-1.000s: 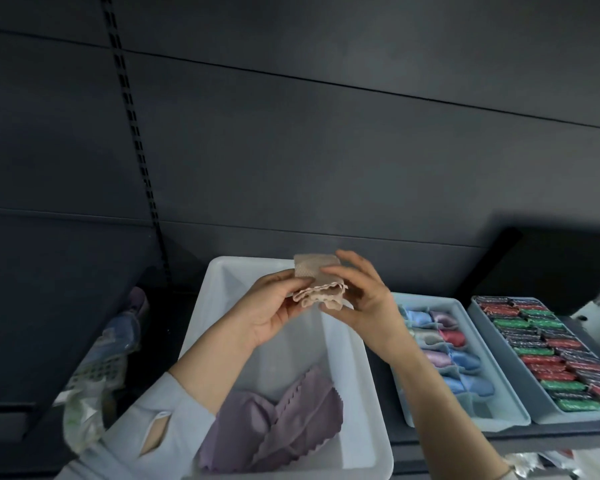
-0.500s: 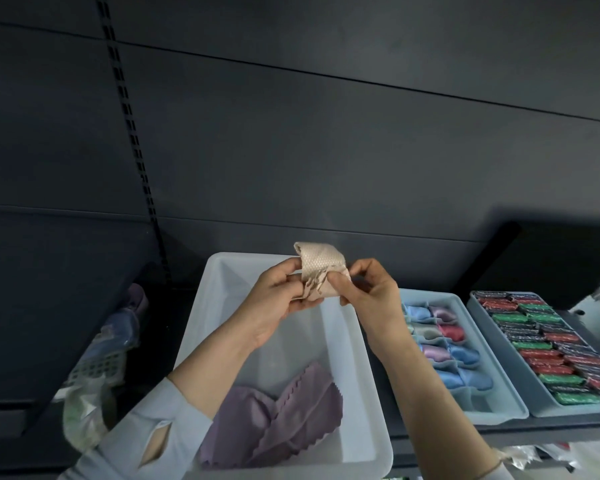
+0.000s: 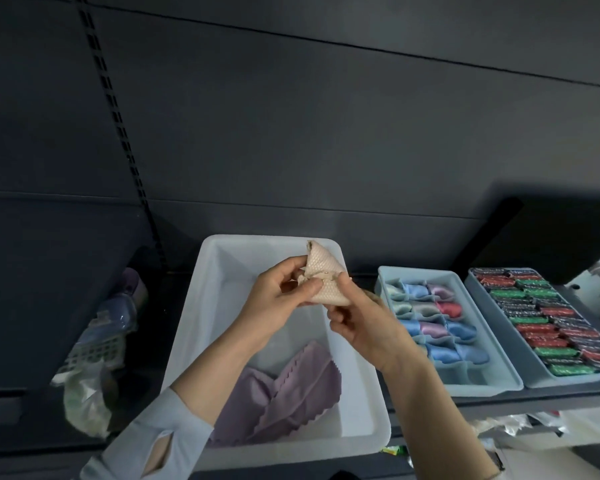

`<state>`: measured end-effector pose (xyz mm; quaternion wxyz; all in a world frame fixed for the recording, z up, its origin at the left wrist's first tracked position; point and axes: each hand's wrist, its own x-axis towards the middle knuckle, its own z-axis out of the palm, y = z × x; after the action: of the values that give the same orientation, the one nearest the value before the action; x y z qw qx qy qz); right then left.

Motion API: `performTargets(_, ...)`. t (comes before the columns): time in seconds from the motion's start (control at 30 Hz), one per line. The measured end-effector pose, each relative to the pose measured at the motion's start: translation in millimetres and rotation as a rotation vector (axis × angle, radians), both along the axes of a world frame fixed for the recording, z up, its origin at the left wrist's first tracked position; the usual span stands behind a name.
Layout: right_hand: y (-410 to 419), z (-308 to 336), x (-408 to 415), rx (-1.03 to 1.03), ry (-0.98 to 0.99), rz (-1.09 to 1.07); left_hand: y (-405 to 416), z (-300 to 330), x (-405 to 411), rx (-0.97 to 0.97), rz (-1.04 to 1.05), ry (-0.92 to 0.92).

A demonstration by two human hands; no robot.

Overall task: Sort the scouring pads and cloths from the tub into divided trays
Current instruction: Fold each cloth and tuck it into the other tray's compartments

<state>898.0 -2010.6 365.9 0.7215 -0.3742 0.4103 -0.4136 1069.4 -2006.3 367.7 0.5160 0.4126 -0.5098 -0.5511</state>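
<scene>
Your left hand (image 3: 284,296) and right hand (image 3: 364,327) meet above the far half of the white rectangular plastic tub (image 3: 361,403). Both hands pinch the folded beige waffle-textured cloth (image 3: 323,271): the left thumb presses its lower edge, and the right thumb and forefinger grip its right side. The cloth is held clear of the tub floor, its folded top pointing up toward the tub's far rim.

Below your forearms, a crumpled lilac cloth with zigzag-cut edges (image 3: 291,400) lies on the tub floor at the near end.

Just beside the tub on your right stands the pale blue divided tray (image 3: 499,379). Its compartments hold folded cloths in blue, pink, lilac and red. Touching that tray on its right is the grey tray (image 3: 478,289), packed with rows of red, green and dark wrapped scouring pads (image 3: 548,327).

To the left of the tub, a white lattice basket (image 3: 90,351) sits in shadow; its contents cannot be identified.
</scene>
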Motion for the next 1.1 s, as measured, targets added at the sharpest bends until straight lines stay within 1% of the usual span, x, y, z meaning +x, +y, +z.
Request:
performTargets(0.07,2.7,-4.4,-5.3,-0.043,-0.060,-0.026,2.0,-3.7,-2.4,0.028,-0.032,-0.006)
performTargets(0.1,4.2,-6.2,-8.6,-0.079,-0.058,-0.039,2.3,-5.7,-4.2,0.043,-0.036,-0.016)
performTargets(0.23,14.6,-11.0,-27.4,-0.178,0.041,-0.043,4.4,-11.2,-21.0,0.084,-0.050,-0.019)
performTargets(0.33,18.8,-19.7,-46.3,-0.172,0.054,-0.060,6.0,-15.3,-45.2,0.171,-0.044,-0.023)
performTargets(0.4,19.3,-26.0,-61.5,-0.141,0.021,-0.090,5.1,-18.4,-64.8,0.242,-0.038,-0.021)
performTargets(0.47,19.0,-32.4,-82.6,-0.105,-0.014,-0.114,3.5,-20.8,-86.6,0.315,-0.051,0.026)
performTargets(0.5,18.6,-33.7,-93.8,-0.096,-0.013,-0.120,3.2,-22.7,-98.2,0.350,-0.058,0.054)
performTargets(0.57,16.6,-35.2,-114.5,-0.061,0.035,-0.128,3.9,-27.7,-121.2,0.374,-0.054,0.045)
performTargets(0.63,14.2,-37.4,-138.1,0.040,0.141,-0.138,5.2,-37.2,-143.8,0.310,-0.028,-0.052)
performTargets(0.67,13.1,-41.0,-151.8,0.070,0.201,-0.133,6.1,-42.5,-154.1,0.255,-0.023,-0.131)
performTargets(0.7,12.1,-45.3,-167.3,0.072,0.250,-0.114,6.1,-47.3,-164.0,0.187,-0.017,-0.243)
performTargets(0.77,10.6,-52.4,-198.2,0.015,0.330,-0.046,5.9,-52.4,-183.4,0.066,-0.011,-0.465)
performTargets(0.8,9.7,-55.7,-214.1,-0.017,0.362,-0.023,6.5,-53.5,-193.4,0.027,-0.009,-0.517)
performTargets(0.9,2.8,-58.4,-258.7,-0.064,0.358,0.071,8.8,-64.1,-223.9,-0.014,0.011,-0.553)
performTargets(0.93,-0.1,-59.9,-272.6,-0.082,0.403,0.102,10.2,-70.6,-232.5,-0.029,0.027,-0.585)
performTargets(0.97,-3.3,-62.6,-285.1,-0.132,0.531,0.121,11.6,-78.9,-240.0,-0.048,0.041,-0.640)
performTargets(1.07,-14.4,-79.5,-312.3,-0.353,1.159,0.263,18.9,-105.3,-253.3,-0.127,0.050,-0.903)
performTargets(1.1,-16.3,-84.9,-314.4,-0.422,1.299,0.304,22.3,-112.8,-255.4,-0.157,0.056,-0.970)
